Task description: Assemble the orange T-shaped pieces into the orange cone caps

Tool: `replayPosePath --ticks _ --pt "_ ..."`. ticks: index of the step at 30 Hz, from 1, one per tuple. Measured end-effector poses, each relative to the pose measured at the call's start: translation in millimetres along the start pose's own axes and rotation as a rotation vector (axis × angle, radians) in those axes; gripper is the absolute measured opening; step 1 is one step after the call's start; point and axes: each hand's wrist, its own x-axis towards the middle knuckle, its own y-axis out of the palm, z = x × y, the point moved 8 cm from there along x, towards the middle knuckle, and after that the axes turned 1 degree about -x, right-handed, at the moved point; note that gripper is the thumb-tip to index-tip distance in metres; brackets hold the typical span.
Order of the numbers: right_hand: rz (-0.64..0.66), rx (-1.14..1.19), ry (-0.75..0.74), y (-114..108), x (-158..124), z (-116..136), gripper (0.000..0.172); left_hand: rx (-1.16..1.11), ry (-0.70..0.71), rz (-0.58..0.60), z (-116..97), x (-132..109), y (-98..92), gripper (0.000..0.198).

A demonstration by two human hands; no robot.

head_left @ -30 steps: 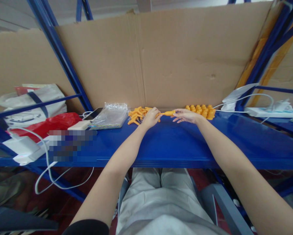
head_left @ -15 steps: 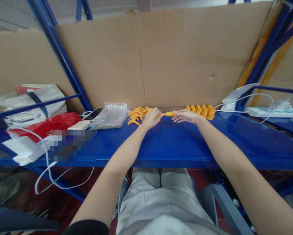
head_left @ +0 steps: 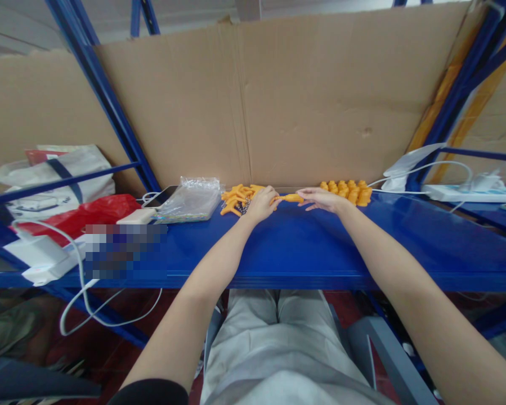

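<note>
Between my two hands is a slim orange piece (head_left: 294,198), lying nearly level above the blue tabletop. My left hand (head_left: 262,205) is closed, its fingertips pinching the piece's left end. My right hand (head_left: 319,199) pinches the right end between thumb and forefinger, the other fingers loosely stretched. Just left of my left hand lies a pile of orange branching pieces (head_left: 236,197) with small metal chains among them. Beyond my right wrist stand several knobbed orange pieces (head_left: 350,191) packed in rows. The fine shape of the held piece is too small to make out.
Clear plastic bags (head_left: 191,201) and a dark phone (head_left: 165,196) lie on the blue table (head_left: 303,247) at left. Near them are a red bag (head_left: 88,216), a white power strip (head_left: 50,270) and cables. Cardboard (head_left: 320,101) walls the back; another power strip (head_left: 468,193) lies right.
The fingers of my right hand have shifted slightly on the orange piece, and more of its right end shows. My left hand and the piles stay where they were.
</note>
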Motion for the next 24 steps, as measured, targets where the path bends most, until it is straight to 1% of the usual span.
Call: replayPosePath --ticks 2,4,7,9,11,14,21,24 --pt "-0.050 -0.097 -0.058 0.0 0.9 7.2 0.037 0.012 -0.006 0.008 -1.4 0.0 0.0 0.011" --pt "-0.070 -0.228 -0.144 4.9 2.5 16.2 0.040 0.019 -0.002 0.009 -3.2 -0.1 -0.4 0.010" --pt "-0.081 -0.485 -0.311 17.6 4.1 30.0 0.037 0.016 0.010 0.004 -5.3 -0.4 -0.6 0.011" --pt "-0.103 -0.650 -0.370 24.0 4.8 33.7 0.033 0.011 0.012 0.006 -5.8 -0.7 -0.1 0.011" --pt "-0.112 -0.760 -0.375 27.7 5.4 33.4 0.032 0.010 0.012 0.010 -6.0 -0.9 0.4 0.011" --pt "-0.096 -0.844 -0.368 30.2 4.6 32.1 0.032 0.018 0.013 0.016 -6.6 -0.8 0.6 0.012" --pt "-0.078 -0.901 -0.385 29.6 4.0 31.2 0.033 0.017 0.028 0.017 -7.7 -0.6 0.6 0.015" --pt "-0.090 -0.943 -0.379 29.1 3.7 31.3 0.033 0.022 0.028 0.017 -8.8 -0.4 -0.1 0.014"
